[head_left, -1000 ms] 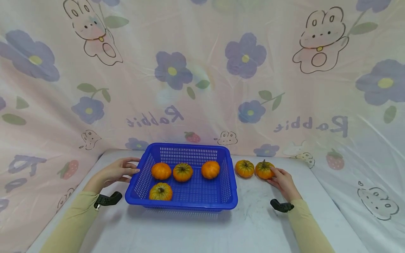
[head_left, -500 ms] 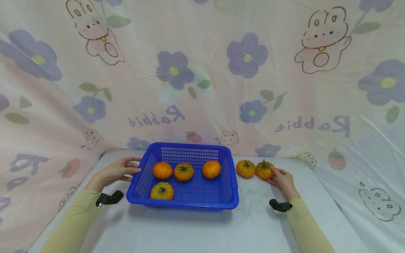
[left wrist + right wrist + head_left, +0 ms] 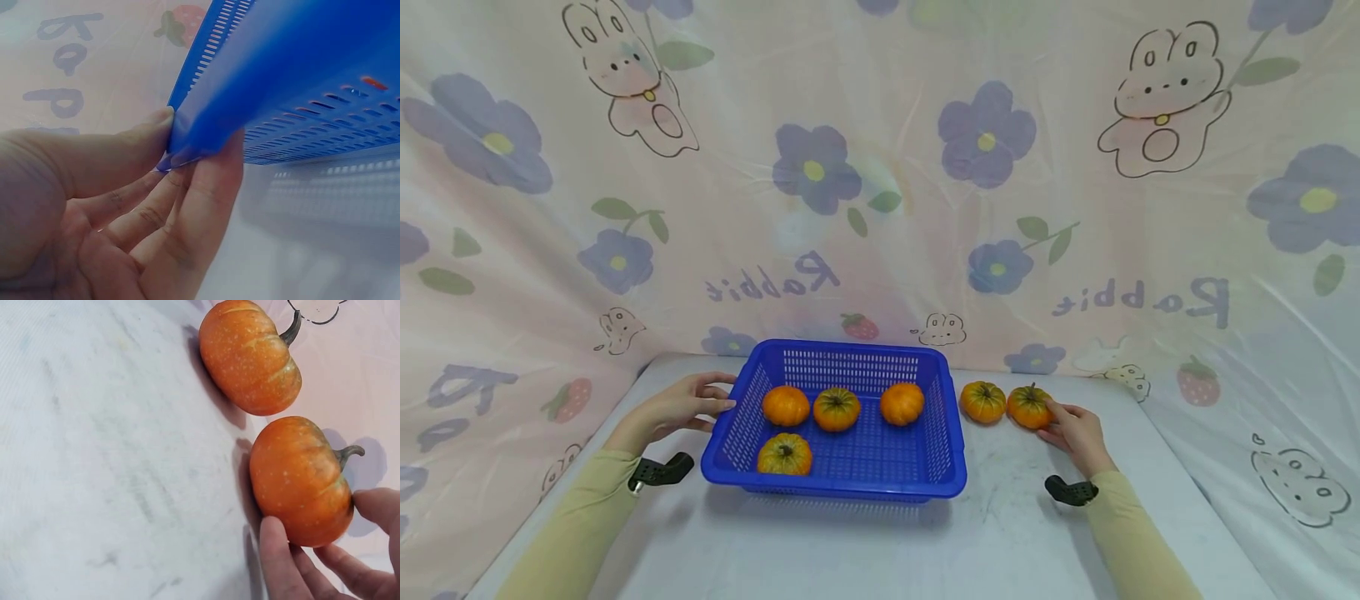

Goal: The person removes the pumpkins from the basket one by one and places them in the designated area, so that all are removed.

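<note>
In the head view, my left hand point(image 3: 677, 407) pinches the left rim of a blue plastic basket point(image 3: 850, 485). The left wrist view shows the thumb point(image 3: 119, 150) above that rim and fingers below it. Several small orange pumpkins lie inside, one of them a green-tinged pumpkin point(image 3: 785, 455) at the front left. To the right of the basket, my right hand point(image 3: 1077, 433) holds a pumpkin point(image 3: 1028, 407) by its right side, thumb and fingertips against it. This pumpkin rests on the table beside another pumpkin point(image 3: 982, 402); a narrow gap parts them in the right wrist view.
A white table point(image 3: 1000, 542) carries everything. Patterned cloth point(image 3: 895, 242) with rabbits and flowers hangs behind the table and at its sides. The basket stands near the back edge, left of the two loose pumpkins.
The head view has shifted a little. My left hand stays at the basket rim, and my right hand stays at the same pumpkin, with barely any movement.
</note>
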